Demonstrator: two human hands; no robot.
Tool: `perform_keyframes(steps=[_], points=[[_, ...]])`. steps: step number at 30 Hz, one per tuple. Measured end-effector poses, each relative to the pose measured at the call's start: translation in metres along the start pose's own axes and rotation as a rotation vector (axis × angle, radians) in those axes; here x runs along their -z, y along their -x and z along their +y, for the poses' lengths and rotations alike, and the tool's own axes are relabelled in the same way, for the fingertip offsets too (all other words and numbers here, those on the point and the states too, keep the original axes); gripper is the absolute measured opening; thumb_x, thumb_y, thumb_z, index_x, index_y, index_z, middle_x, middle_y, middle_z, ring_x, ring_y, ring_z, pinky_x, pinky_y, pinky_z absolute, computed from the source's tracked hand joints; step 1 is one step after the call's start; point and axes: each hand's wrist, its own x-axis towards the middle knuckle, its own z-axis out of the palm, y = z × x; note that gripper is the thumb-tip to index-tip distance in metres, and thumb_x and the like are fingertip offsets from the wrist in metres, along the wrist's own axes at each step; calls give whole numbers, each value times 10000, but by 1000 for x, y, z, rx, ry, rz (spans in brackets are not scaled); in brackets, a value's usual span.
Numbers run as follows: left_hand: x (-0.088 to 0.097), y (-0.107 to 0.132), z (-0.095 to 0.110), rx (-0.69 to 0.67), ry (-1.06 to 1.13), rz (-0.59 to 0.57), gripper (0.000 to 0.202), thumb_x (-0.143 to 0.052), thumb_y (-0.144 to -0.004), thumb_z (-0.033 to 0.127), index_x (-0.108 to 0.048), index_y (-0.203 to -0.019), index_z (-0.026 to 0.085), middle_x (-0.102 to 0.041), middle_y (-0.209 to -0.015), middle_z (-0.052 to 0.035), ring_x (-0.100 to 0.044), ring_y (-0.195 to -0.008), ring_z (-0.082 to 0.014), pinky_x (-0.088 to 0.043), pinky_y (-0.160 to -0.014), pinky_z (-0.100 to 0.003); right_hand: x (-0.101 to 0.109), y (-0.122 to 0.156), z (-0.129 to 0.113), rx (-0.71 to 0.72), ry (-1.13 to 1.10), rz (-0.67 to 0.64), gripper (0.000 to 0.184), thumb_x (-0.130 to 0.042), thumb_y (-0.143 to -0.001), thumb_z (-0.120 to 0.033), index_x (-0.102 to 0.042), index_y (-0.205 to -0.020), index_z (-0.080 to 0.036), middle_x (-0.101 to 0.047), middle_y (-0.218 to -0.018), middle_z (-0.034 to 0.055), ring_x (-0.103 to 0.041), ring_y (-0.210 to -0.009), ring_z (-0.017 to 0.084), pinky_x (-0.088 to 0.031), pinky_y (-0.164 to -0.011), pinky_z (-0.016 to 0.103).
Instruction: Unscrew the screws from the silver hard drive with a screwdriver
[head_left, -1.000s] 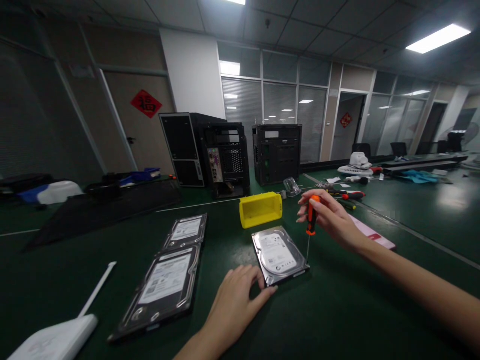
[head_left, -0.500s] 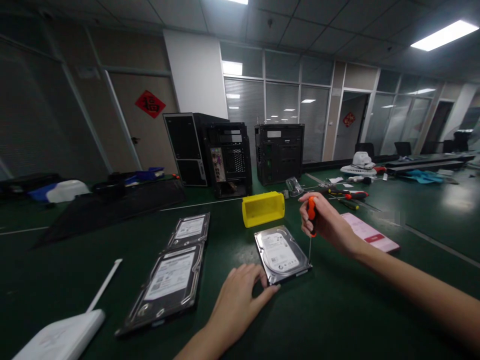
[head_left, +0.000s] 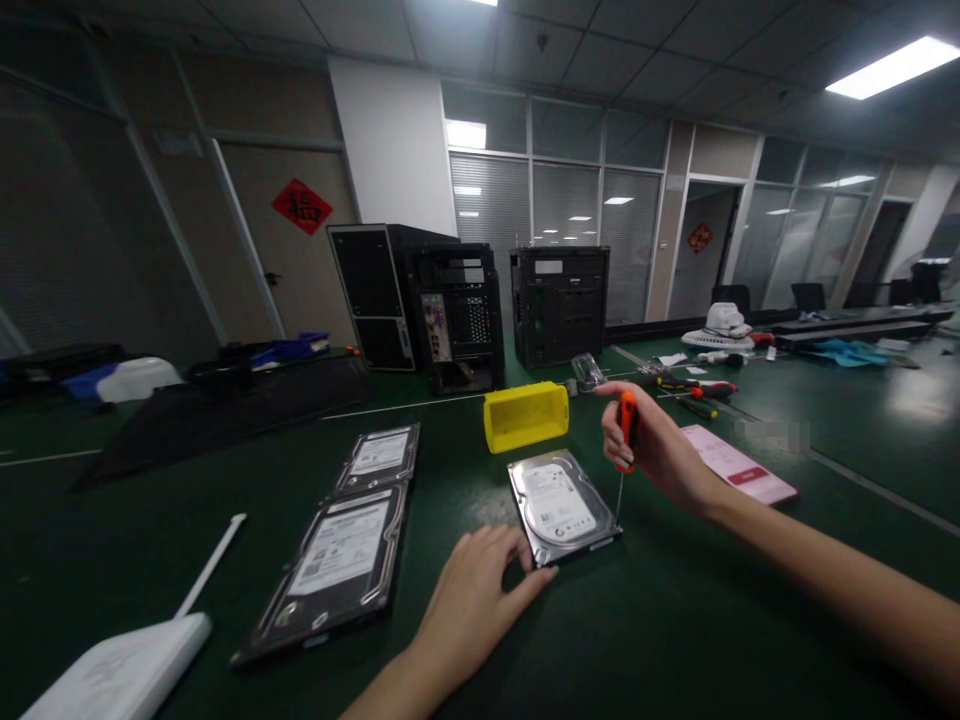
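Observation:
A silver hard drive lies flat on the green table. My left hand rests at its near left corner, fingers spread and pressing on the edge. My right hand is closed round an orange-handled screwdriver, held upright with its thin shaft pointing down at the drive's near right corner. A yellow bin stands just behind the drive.
Two more hard drives lie in a row to the left. A white router with an antenna sits at the near left. Black computer cases stand at the back. A pink sheet and loose tools lie to the right.
My right hand has shifted its fingers on the screwdriver handle, closing more tightly round it. The left hand stays on the drive. The view has drifted slightly.

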Motion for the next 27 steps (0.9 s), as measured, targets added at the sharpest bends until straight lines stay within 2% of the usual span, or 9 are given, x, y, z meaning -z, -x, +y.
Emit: perform_keyframes(steps=[3,10,14,17,19,23,27], points=[[1,0,0,3,1,-2,339,-423,-794,511,-538,-747,195,-573,-819,-10,-496,-783,-188,-320,-669,-276,-1,1,-2,-17,11,-8,293,-328,-862,-417,-482,-999,-210,-434,-695,-7,-391,-515,82,-363,-486,233],[1,-2,-1,-10,20,-6,361,-428,-781,532,-546,-729,195,-582,-812,-2,-505,-776,-182,-318,-666,-263,6,-8,-3,19,99,19,201,-475,-808,-366,-522,-855,-176,-530,-823,24,-533,-688,111,-459,-699,303],[1,-4,-3,-17,15,-4,365,-428,-779,537,-548,-726,197,-585,-791,2,-508,-756,-177,-315,-655,-258,1,-12,0,15,65,8,189,-548,-763,-336,-459,-849,-194,-548,-751,-1,-538,-598,101,-486,-610,299],[1,-3,-3,-19,6,5,372,-424,-777,544,-548,-725,197,-587,-788,1,-511,-754,-180,-316,-651,-256,-7,-16,4,23,70,11,235,-585,-737,-314,-446,-899,-217,-476,-600,-62,-445,-452,59,-457,-494,228],[1,-3,-2,-16,2,9,378,-421,-776,547,-547,-721,195,-589,-790,-2,-513,-759,-184,-318,-654,-257,-12,-18,6,34,58,35,239,-548,-760,-350,-473,-941,-214,-423,-573,-69,-373,-417,42,-422,-444,188],[2,-1,0,-13,4,14,369,-419,-780,535,-545,-720,193,-590,-803,-8,-516,-776,-189,-324,-667,-261,-14,-21,8,5,-35,65,330,-409,-813,-454,-532,-932,-172,-440,-635,-27,-379,-456,49,-434,-463,195],[4,-1,2,-13,4,12,363,-422,-780,530,-547,-720,194,-590,-802,-10,-518,-778,-191,-328,-670,-263,-8,-18,7,6,-21,61,279,-483,-784,-425,-529,-925,-188,-494,-724,-2,-457,-539,74,-466,-525,232]])
